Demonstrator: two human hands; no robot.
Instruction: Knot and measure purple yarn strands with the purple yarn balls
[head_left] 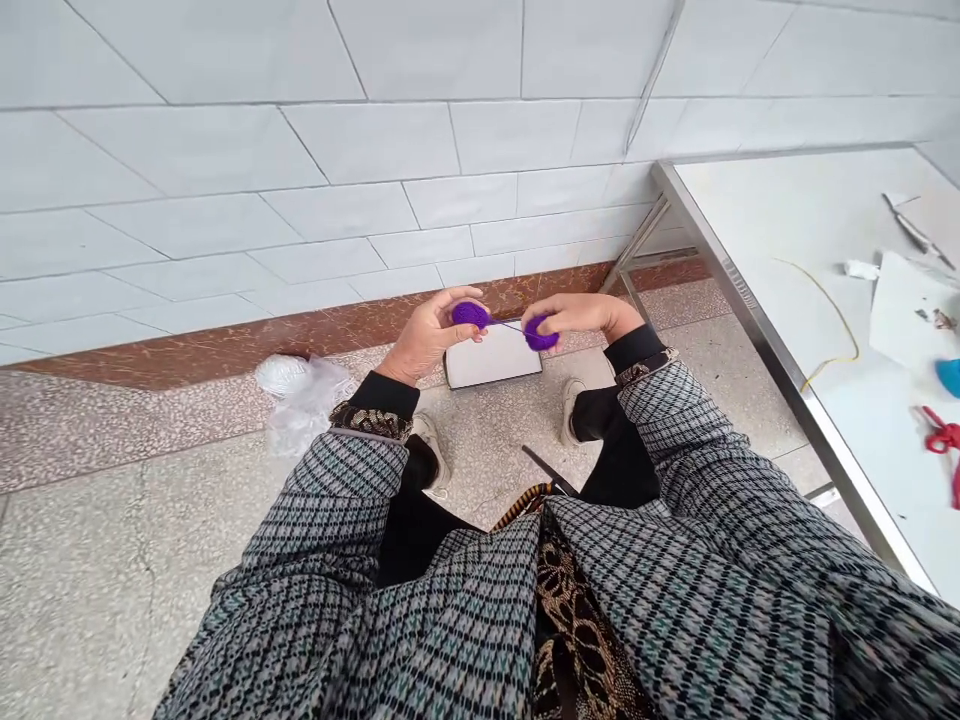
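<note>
My left hand (430,335) is closed round a small purple ball of yarn (470,314), its thumb and fingers on either side. A second purple ball of yarn (541,333) sits in my right hand (576,316), whose fingers are curled over it from above. A strand of purple yarn runs nearly level between the two balls. Both hands are held apart in front of me, above a white box lid or board (491,358) with a dark edge near my feet.
On the floor to the left lies white yarn (283,376) by a clear plastic bag (306,410). Black scissors (547,470) and a striped cord (523,505) are at my lap. A metal-edged table (757,200) on the right bears a yellow strand (844,325) and red scissors (941,437). A tiled wall rises ahead.
</note>
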